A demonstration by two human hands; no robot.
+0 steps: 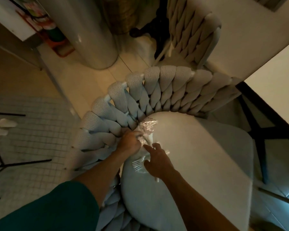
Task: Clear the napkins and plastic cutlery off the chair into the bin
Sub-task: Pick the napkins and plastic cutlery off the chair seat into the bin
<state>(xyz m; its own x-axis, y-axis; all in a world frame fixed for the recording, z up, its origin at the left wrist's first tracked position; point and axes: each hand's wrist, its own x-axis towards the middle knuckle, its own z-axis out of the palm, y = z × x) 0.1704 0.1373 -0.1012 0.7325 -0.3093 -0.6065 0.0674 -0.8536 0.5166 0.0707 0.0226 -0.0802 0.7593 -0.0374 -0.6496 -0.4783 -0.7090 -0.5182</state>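
A pale cushioned chair (198, 147) with a thick woven backrest fills the middle of the view. On its seat, close to the backrest, lies a pile of clear plastic wrapping (148, 125), white napkins (148, 138) and white plastic cutlery. A white plastic fork (137, 165) sticks out at the near side of the pile. My left hand (129, 144) grips the crumpled wrapping and napkins at the pile's left edge. My right hand (157, 160) lies over the cutlery with its index finger stretched toward the napkins; white handles poke out from under it. No bin is recognisable.
A second woven chair (193, 37) stands behind, tucked at a white table (265, 52) on the right. A tall white cylinder (93, 34) stands on the tiled floor at upper left. A tiled mat with black rods (22, 162) lies left.
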